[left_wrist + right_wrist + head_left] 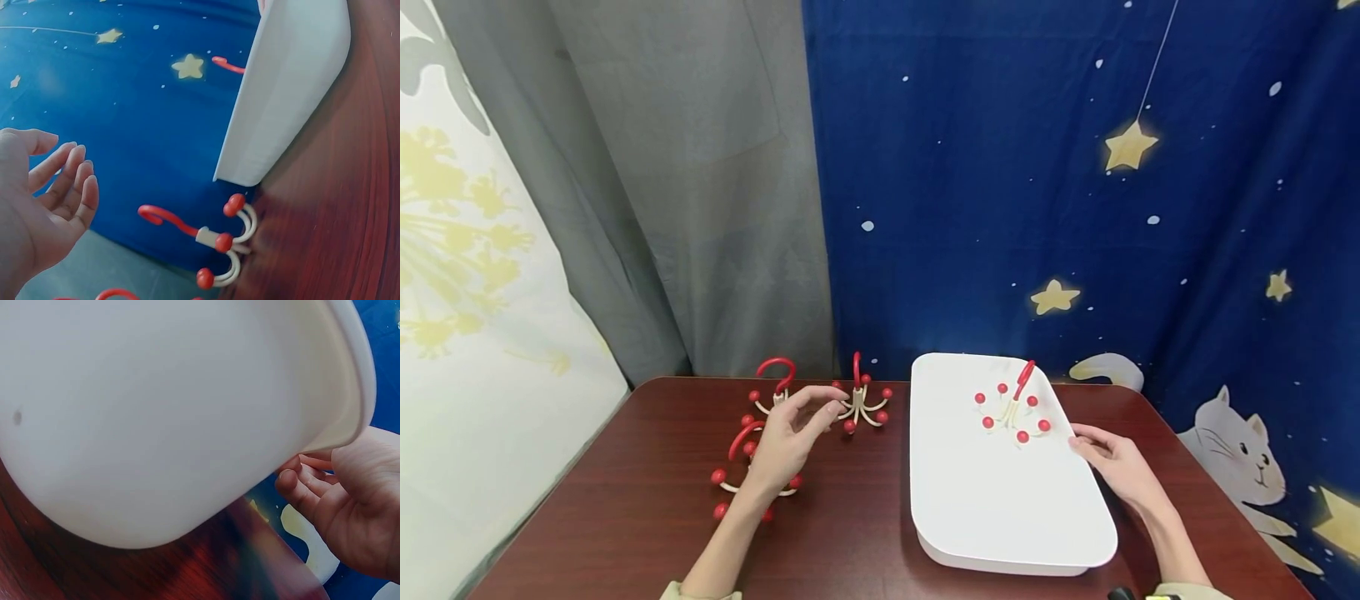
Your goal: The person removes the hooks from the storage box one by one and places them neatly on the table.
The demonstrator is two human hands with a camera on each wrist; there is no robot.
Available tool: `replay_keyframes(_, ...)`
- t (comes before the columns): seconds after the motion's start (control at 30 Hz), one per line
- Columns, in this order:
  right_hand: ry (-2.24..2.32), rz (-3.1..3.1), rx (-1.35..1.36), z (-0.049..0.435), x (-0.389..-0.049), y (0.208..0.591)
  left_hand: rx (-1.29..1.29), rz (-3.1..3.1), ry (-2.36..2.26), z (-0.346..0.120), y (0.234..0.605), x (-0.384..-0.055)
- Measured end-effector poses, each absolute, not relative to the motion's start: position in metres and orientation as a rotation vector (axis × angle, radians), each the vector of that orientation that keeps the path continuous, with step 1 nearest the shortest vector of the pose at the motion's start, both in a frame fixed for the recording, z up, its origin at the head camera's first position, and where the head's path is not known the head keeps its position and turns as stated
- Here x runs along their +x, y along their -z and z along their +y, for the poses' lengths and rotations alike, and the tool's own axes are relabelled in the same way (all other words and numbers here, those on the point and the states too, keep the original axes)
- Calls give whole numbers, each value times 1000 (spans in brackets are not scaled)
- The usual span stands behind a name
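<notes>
My left hand (793, 437) hovers over the left of the table with loosely bent fingers, holding nothing. Around it stand claw-style hangers, each with a red hook and cream arms tipped with red balls: a back hanger (778, 392), a front hanger (720, 477) partly hidden by my forearm, and another hanger (858, 403) just right of my fingertips. A white bin (1007, 517) stands at the right, with one more hanger (1015, 400) in it. My right hand (1120, 467) touches the bin's right side near the rim, fingers loosely bent, as the right wrist view shows.
The dark red wooden table (617, 500) carries everything. Behind it hang a grey curtain (715, 208) and a blue starry curtain (962, 167). Patterned white cloth (490, 333) borders the left edge. A small black object (1122, 593) shows at the bottom edge near the right sleeve.
</notes>
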State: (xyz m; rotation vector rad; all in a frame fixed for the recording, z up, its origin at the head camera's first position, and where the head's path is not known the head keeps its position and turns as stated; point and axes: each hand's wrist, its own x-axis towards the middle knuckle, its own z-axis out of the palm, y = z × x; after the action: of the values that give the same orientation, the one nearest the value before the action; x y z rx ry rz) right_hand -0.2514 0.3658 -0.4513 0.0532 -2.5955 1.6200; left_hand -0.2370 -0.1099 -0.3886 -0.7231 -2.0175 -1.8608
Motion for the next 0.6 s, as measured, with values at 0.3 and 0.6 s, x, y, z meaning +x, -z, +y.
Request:
replay_keyframes(0.3,-1621,-2596,73,366,-250,450,-754,-2034,1898,-81,392,-246)
replay_keyframes(0.6,-1647,-2588,80,365,-250,451,-738,-2053,1925,-52,393,-256)
